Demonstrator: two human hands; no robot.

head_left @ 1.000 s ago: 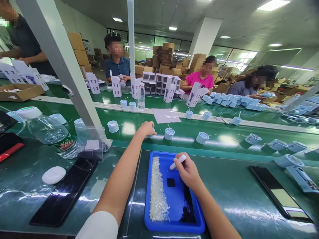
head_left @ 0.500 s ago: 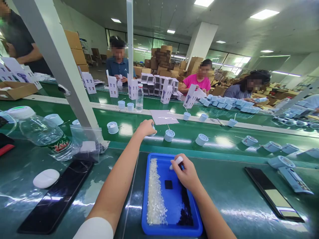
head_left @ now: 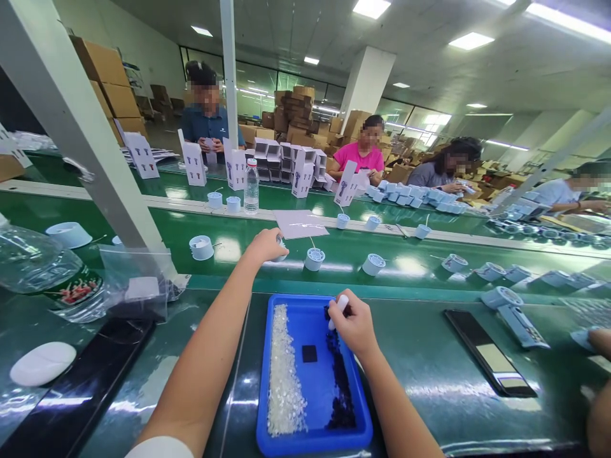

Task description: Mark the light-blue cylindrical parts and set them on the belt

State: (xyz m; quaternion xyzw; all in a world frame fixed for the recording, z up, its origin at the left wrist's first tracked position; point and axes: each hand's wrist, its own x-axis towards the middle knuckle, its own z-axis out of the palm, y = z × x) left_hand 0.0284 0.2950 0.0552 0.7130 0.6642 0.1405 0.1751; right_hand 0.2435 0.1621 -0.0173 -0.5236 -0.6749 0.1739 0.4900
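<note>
Pinching white stick (head_left: pixel 338 311) in right hand (head_left: pixel 356 329) above blue tray (head_left: pixel 314 444), tip angled down-left; left hand (head_left: pixel 263 247) well apart, curled over round white part (head_left: pixel 282 250) on belt (head_left: pixel 334 286), grip unclear.

A white plastic pen (head_left: pixel 340 306) sits tilted in the right hand (head_left: pixel 356 329), its tip pointing down just above a narrow strip of dark granules (head_left: pixel 340 381). These lie along the right side of a shallow, bright blue rectangular tray (head_left: pixel 312 444). A wider strip of clear, crystal-like granules (head_left: pixel 283 375) fills the tray's left side, and a small black square pad (head_left: pixel 309 353) lies on the bare floor between the strips. Beyond the tray, the left hand (head_left: pixel 264 247) covers most of a small round white-and-blue cup (head_left: pixel 282 250) on a green conveyor belt (head_left: pixel 344 254).
</note>
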